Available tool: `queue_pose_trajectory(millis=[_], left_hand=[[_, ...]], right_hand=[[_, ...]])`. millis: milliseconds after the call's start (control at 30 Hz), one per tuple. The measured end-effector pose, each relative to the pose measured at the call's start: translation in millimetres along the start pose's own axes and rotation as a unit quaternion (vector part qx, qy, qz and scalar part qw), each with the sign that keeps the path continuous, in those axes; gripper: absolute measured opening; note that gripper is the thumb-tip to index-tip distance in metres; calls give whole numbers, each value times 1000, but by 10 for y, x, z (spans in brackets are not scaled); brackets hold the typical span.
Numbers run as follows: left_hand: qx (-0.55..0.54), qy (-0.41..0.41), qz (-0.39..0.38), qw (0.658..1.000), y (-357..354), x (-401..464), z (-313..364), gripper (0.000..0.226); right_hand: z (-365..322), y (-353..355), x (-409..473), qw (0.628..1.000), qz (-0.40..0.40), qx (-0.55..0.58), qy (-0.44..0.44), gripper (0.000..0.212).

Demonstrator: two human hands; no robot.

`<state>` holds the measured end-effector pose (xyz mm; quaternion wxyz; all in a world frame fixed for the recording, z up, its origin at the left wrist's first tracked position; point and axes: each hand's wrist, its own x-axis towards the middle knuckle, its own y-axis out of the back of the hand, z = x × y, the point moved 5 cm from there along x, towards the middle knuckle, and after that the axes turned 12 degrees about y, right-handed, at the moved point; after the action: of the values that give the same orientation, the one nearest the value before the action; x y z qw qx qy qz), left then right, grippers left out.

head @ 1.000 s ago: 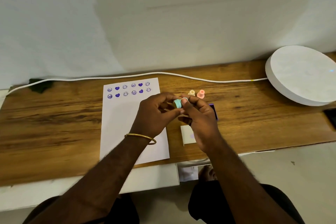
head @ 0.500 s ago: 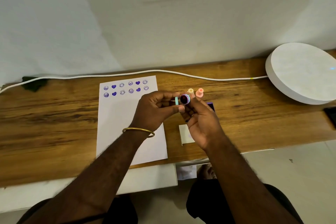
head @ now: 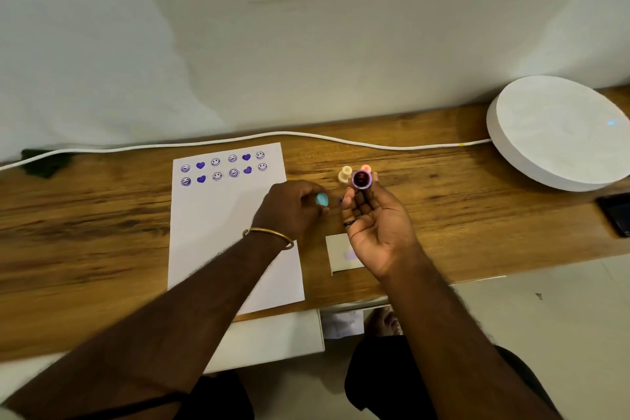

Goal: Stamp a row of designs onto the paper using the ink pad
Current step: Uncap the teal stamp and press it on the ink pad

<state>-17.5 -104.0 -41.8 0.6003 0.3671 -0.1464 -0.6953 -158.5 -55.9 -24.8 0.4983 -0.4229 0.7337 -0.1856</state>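
A: Now, the right hand (head: 376, 225)?

B: Palm up, fingertips pinching a round purple stamp (head: 361, 179), its inked face turned toward the camera, raised above the wooden table (head: 85, 232).

A: And the left hand (head: 293, 210)?

B: Fingers curled round a light blue cap (head: 321, 199), at the paper's right edge.

A: Paper (head: 231, 232)?

B: Flat on the table, two rows of purple smileys and hearts along its top.

A: The ink pad?

B: Cannot confirm; the right hand covers that spot. A small white card (head: 339, 254) lies partly under the wrist.

A: Other items?

B: A cream stamp (head: 345, 174) and a pink stamp (head: 366, 168) stand just behind the raised one. A white cable (head: 238, 139) runs to a white round device (head: 559, 133) at far right.
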Motion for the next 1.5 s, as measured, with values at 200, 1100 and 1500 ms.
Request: queue_pose_trajectory(millis=[200,1100,1500], left_hand=[[6,34,27,999,-48,87,-108,38],[150,-75,-110,980,-362,8,278,91],[165,-66,-97,979,-397,62,273,92]], right_hand=[[-90,40,39,999,22,-11,24,32],[-505,439,186,822,84,-497,266,17],[-324,383,241,654,17,-674,343,25]])
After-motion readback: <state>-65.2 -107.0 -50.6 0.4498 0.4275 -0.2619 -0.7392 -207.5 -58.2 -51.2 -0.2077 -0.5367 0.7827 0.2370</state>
